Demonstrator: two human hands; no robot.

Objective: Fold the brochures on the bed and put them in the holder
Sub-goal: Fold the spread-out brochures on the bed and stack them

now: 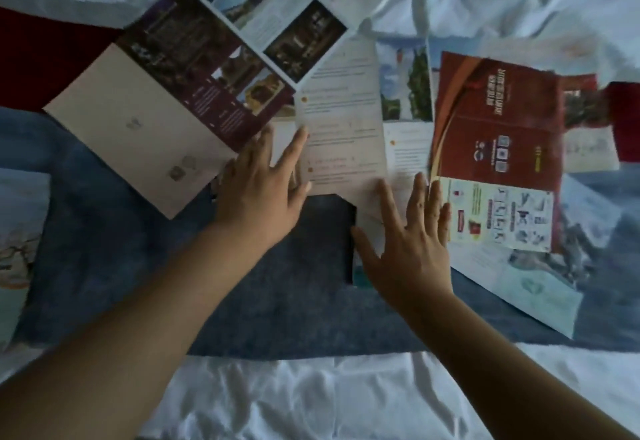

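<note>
Writing: nothing can be read. The red glossy brochure carries three QR-like squares, a line of yellow characters and a white heading, all too blurred to make out. The cream and maroon fold-out brochure has small QR-like squares on its blank cream panel and white text columns on the maroon, also unreadable.
Centre sheet: a white paper brochure with orange dots lies unfolded between those two. Grey text lines run beside each dot, and a photo panel of trees and sky sits on its right.
Left hand: the left hand lies flat, fingers straight and spread, on the white brochure's near left corner where it meets the maroon one. It grips nothing.
Right hand: the right hand is also flat with fingers spread, pressing the near edge of the same brochure. Nothing is pinched.
Under the near edge: a dark flat-sided object shows between the hands, partly covered by the white brochure. Whether it is the holder I cannot tell.
Other paper: a pale brochure with green print lies tilted at the near right, partly beneath the red one. Glossy photo pages fan out on the far side.
Surfaces: everything rests on a blue-grey felt-like runner laid across a crumpled white bedsheet. A dark red cloth lies at the far left.
Open room: bare runner and sheet lie nearest the person, between the forearms. Farther off, the brochures overlap edge on edge.
</note>
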